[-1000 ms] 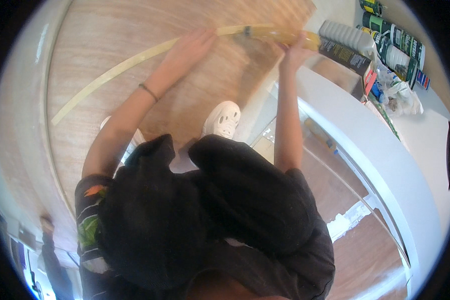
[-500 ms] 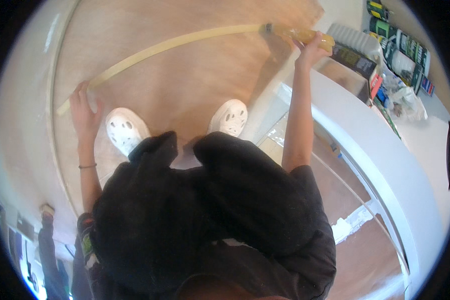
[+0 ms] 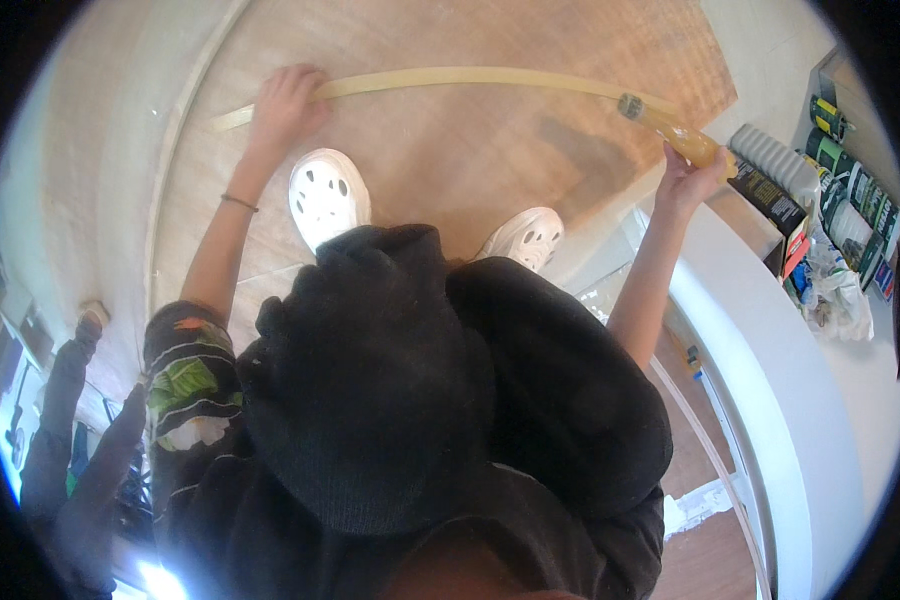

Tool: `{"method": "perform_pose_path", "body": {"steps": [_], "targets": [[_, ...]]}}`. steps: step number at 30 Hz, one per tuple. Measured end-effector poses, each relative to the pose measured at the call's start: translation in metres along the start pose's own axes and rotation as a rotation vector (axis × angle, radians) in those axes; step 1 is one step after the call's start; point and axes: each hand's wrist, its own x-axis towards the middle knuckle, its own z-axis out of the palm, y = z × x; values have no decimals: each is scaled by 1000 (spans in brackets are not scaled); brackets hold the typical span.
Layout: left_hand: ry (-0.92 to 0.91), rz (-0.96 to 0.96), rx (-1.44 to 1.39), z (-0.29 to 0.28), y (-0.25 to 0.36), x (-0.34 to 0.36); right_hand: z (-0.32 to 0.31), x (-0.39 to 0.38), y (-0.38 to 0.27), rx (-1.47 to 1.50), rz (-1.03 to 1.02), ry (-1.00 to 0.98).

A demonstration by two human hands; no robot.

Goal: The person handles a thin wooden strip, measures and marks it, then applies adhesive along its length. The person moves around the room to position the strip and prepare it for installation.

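Note:
A long, thin, pale yellow strip point(image 3: 470, 75) stretches across the brown wooden board point(image 3: 450, 150) beyond my feet. My left hand point(image 3: 288, 112) grips this strip a little in from its left end, its fingers bent over it. In my right hand point(image 3: 692, 182) is a clear bottle of amber liquid point(image 3: 682, 138), tilted with its dark cap point(image 3: 630, 105) toward the upper left. The cap overlaps the strip near its right end in the picture; whether they touch I cannot tell.
My white clogs point(image 3: 328, 200) stand on the board's near side. Right of the bottle are a dark box point(image 3: 765, 195), a ribbed white container point(image 3: 770, 150), several green-and-black packages point(image 3: 855, 190) and a crumpled plastic bag point(image 3: 838, 300). A curved white edge point(image 3: 760, 330) runs below. Another person's legs point(image 3: 65, 410) show at left.
The whole view has shifted, bringing everything rightward. My left hand sits further in along the strip. The bottle has tipped, its cap now overlapping the strip instead of lying at its end.

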Motion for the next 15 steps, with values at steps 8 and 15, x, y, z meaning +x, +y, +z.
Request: {"method": "perform_pose_path", "body": {"steps": [8, 15], "targets": [[8, 61, -250, 59, 87, 53, 15, -21, -1, -16, -84, -54], [110, 136, -342, 81, 108, 66, 21, -30, 5, -19, -155, -95]]}}
